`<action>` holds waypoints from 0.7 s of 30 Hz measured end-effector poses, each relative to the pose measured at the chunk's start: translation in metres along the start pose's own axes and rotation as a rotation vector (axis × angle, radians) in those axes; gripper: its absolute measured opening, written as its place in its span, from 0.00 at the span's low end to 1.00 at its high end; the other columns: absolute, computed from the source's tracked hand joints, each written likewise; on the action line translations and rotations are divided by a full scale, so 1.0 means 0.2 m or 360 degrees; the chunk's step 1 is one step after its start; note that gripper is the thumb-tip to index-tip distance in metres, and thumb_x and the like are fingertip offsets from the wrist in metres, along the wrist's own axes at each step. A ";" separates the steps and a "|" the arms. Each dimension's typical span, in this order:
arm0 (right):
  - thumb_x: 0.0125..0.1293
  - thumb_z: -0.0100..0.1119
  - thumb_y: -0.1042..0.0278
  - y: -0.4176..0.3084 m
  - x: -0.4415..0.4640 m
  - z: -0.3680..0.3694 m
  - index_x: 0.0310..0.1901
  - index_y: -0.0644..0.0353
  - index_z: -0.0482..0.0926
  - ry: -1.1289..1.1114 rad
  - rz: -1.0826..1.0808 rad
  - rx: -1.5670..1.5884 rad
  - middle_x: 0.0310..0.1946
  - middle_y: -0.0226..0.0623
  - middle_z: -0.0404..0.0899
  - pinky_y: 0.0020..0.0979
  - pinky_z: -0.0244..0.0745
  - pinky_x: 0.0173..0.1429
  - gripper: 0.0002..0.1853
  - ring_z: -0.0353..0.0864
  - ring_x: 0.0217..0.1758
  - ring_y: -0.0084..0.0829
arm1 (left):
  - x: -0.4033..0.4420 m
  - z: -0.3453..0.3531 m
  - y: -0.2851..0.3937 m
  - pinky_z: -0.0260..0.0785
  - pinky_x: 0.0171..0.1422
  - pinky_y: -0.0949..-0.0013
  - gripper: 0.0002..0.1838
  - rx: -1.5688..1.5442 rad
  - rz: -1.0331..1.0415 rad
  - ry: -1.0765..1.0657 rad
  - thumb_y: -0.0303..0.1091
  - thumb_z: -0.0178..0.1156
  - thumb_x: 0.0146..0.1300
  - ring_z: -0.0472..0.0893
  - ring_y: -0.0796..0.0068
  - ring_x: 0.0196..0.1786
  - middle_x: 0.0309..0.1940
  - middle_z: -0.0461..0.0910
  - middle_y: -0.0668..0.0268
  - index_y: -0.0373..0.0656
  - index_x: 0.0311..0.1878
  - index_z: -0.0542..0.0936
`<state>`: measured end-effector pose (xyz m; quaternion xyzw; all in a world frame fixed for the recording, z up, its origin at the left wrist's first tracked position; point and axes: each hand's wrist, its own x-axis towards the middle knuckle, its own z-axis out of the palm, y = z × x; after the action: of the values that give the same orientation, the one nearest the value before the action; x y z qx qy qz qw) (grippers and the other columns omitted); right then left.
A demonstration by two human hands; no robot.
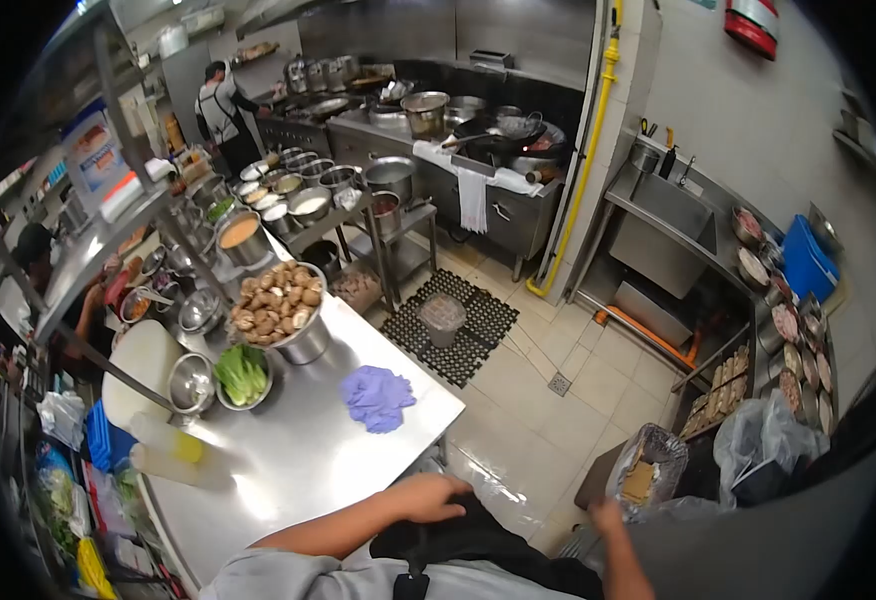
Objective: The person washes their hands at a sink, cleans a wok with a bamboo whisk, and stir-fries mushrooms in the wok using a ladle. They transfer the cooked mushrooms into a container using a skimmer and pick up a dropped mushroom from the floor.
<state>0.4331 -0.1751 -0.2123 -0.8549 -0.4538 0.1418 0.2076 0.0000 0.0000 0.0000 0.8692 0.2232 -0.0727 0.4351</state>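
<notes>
My left hand [434, 498] is in front of my black apron [488, 545], just off the table's near edge, its fingers loosely stretched out with nothing in them. Low on the right, my right hand [606, 514] hangs beside a lined waste bin [658, 465] with cardboard in it; its fingers are too blurred to read. On the steel table [288, 450] lies a crumpled purple cloth [377, 398]. Behind it stand a steel pot [306, 340] heaped with brown mushrooms [276, 302], a bowl of green leaves [243, 377] and a steel bowl [191, 384].
A lidded plastic tub [442, 318] stands on a black floor mat [488, 310]. Pots crowd the stove [428, 130] at the back. To the right are a sink [663, 215] and shelves with trays [723, 385]. One co-worker [223, 115] stands far left; another is behind the shelf.
</notes>
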 end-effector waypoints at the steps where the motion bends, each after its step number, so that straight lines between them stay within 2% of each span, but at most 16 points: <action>1: 0.57 0.56 0.68 0.01 -0.01 -0.04 0.50 0.67 0.77 -0.0014 -0.0002 -0.0019 0.47 0.58 0.77 0.39 0.72 0.57 0.19 0.78 0.52 0.47 | -0.03 -0.01 -0.01 0.70 0.56 0.62 0.25 -0.0050 -0.0003 0.0164 0.43 0.60 0.59 0.79 0.55 0.50 0.48 0.79 0.53 0.39 0.57 0.74; 2: 0.57 0.57 0.68 -0.18 0.16 -0.25 0.50 0.66 0.76 -0.0106 0.0098 -0.0036 0.45 0.55 0.78 0.40 0.74 0.52 0.19 0.80 0.47 0.48 | -0.08 -0.03 0.01 0.70 0.55 0.61 0.24 0.0005 -0.0055 0.0336 0.43 0.60 0.59 0.79 0.54 0.49 0.46 0.79 0.54 0.39 0.55 0.75; 3: 0.57 0.58 0.67 -0.24 0.60 -0.46 0.50 0.65 0.76 -0.0044 0.0025 -0.0125 0.45 0.55 0.78 0.40 0.74 0.51 0.19 0.80 0.46 0.48 | 0.25 -0.10 -0.10 0.70 0.56 0.62 0.23 -0.0117 -0.0091 0.0434 0.42 0.60 0.59 0.78 0.54 0.50 0.47 0.79 0.55 0.40 0.55 0.76; 4: 0.57 0.60 0.65 -0.39 0.82 -0.55 0.50 0.65 0.76 0.0086 -0.0102 -0.0137 0.45 0.54 0.79 0.40 0.74 0.51 0.20 0.80 0.46 0.49 | 0.30 -0.16 -0.13 0.70 0.56 0.62 0.23 -0.0119 -0.0131 0.0552 0.42 0.60 0.59 0.78 0.55 0.51 0.47 0.79 0.55 0.41 0.55 0.76; 5: 0.57 0.60 0.65 -0.46 0.91 -0.56 0.50 0.65 0.76 0.0029 -0.0101 -0.0169 0.45 0.54 0.79 0.40 0.74 0.51 0.20 0.80 0.46 0.49 | 0.31 -0.18 -0.14 0.69 0.57 0.61 0.22 -0.0150 -0.0207 0.0630 0.42 0.60 0.59 0.77 0.55 0.52 0.47 0.79 0.55 0.41 0.54 0.76; 6: 0.56 0.61 0.64 -0.63 1.22 -0.57 0.49 0.64 0.77 0.0160 -0.0275 -0.0224 0.44 0.54 0.79 0.40 0.74 0.51 0.20 0.80 0.45 0.48 | 0.43 -0.35 -0.25 0.69 0.57 0.61 0.22 -0.0104 -0.0180 0.0706 0.42 0.60 0.59 0.77 0.55 0.52 0.47 0.79 0.55 0.41 0.54 0.76; 7: 0.56 0.62 0.63 -0.67 1.35 -0.57 0.49 0.64 0.77 0.0204 -0.0397 -0.0326 0.43 0.53 0.80 0.40 0.75 0.50 0.20 0.80 0.45 0.48 | 0.49 -0.37 -0.30 0.69 0.58 0.61 0.22 -0.0213 -0.0202 0.0809 0.41 0.60 0.58 0.77 0.54 0.52 0.48 0.78 0.55 0.41 0.54 0.76; 9: 0.56 0.63 0.61 -0.67 1.65 -0.43 0.50 0.63 0.77 -0.0054 -0.0205 -0.0409 0.45 0.50 0.80 0.39 0.74 0.52 0.21 0.79 0.48 0.47 | 0.65 -0.55 -0.46 0.69 0.58 0.60 0.22 -0.0302 -0.0230 0.0968 0.41 0.60 0.58 0.76 0.53 0.53 0.48 0.78 0.54 0.41 0.54 0.76; 11: 0.57 0.63 0.58 -0.44 1.82 -0.23 0.51 0.61 0.77 -0.0382 -0.0181 -0.0538 0.46 0.47 0.80 0.37 0.73 0.55 0.23 0.79 0.50 0.45 | 0.81 -0.65 -0.60 0.68 0.59 0.59 0.22 -0.0205 -0.0344 0.1155 0.39 0.61 0.57 0.75 0.52 0.54 0.48 0.78 0.53 0.40 0.53 0.77; 12: 0.59 0.59 0.51 -0.39 1.94 -0.13 0.54 0.62 0.76 -0.0949 0.0081 -0.0626 0.51 0.47 0.78 0.37 0.68 0.62 0.27 0.74 0.58 0.43 | 0.88 -0.76 -0.67 0.67 0.61 0.60 0.22 -0.0192 -0.0385 0.1217 0.38 0.62 0.56 0.74 0.51 0.56 0.49 0.77 0.52 0.40 0.53 0.77; 13: 0.59 0.57 0.45 -0.37 2.03 0.01 0.56 0.62 0.75 -0.1221 -0.0157 -0.0841 0.51 0.49 0.78 0.36 0.68 0.62 0.30 0.74 0.59 0.43 | 0.89 -0.92 -0.71 0.67 0.61 0.60 0.22 -0.0177 -0.0438 0.1251 0.38 0.62 0.56 0.74 0.51 0.56 0.49 0.77 0.52 0.40 0.53 0.77; 15: 0.59 0.56 0.42 -0.28 2.15 0.14 0.59 0.60 0.73 -0.2027 0.0450 -0.1066 0.54 0.49 0.76 0.36 0.66 0.64 0.34 0.73 0.61 0.43 | 0.95 -1.08 -0.69 0.65 0.63 0.60 0.22 -0.0274 -0.0467 0.1490 0.37 0.62 0.56 0.74 0.53 0.58 0.49 0.77 0.52 0.39 0.53 0.76; 17: 0.53 0.66 0.48 -0.35 2.26 0.34 0.56 0.63 0.76 -0.2059 -0.0081 -0.1335 0.52 0.50 0.78 0.36 0.70 0.61 0.33 0.76 0.57 0.44 | 0.94 -1.24 -0.76 0.63 0.66 0.58 0.22 -0.0209 -0.0538 0.1563 0.35 0.63 0.53 0.71 0.51 0.60 0.50 0.77 0.52 0.39 0.52 0.76; 19: 0.49 0.67 0.46 -0.31 2.38 0.56 0.50 0.67 0.79 -0.1601 -0.0333 -0.1057 0.52 0.55 0.77 0.38 0.71 0.61 0.34 0.76 0.58 0.46 | 0.91 -1.38 -0.87 0.61 0.67 0.55 0.23 0.0195 -0.0778 0.1588 0.31 0.65 0.50 0.68 0.47 0.64 0.54 0.75 0.52 0.40 0.52 0.76; 20: 0.48 0.67 0.45 -0.31 2.51 0.66 0.46 0.71 0.80 -0.1530 -0.0368 -0.0987 0.49 0.57 0.78 0.39 0.72 0.59 0.33 0.77 0.56 0.48 | 0.93 -1.41 -0.95 0.59 0.68 0.54 0.25 0.0208 -0.0909 0.1701 0.30 0.65 0.49 0.66 0.46 0.65 0.56 0.74 0.52 0.39 0.53 0.76; 21: 0.49 0.66 0.46 -0.39 2.67 0.76 0.47 0.68 0.80 -0.1857 -0.0413 -0.1188 0.50 0.56 0.78 0.40 0.72 0.59 0.32 0.76 0.56 0.49 | 0.95 -1.40 -1.03 0.58 0.69 0.53 0.27 0.0209 -0.1063 0.1794 0.28 0.66 0.47 0.64 0.44 0.67 0.58 0.72 0.52 0.39 0.54 0.75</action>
<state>0.6031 0.3439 -0.3368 -0.5924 -0.6077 0.3860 -0.3616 0.0575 0.3896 -0.0398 0.6828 0.6698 0.2491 0.1516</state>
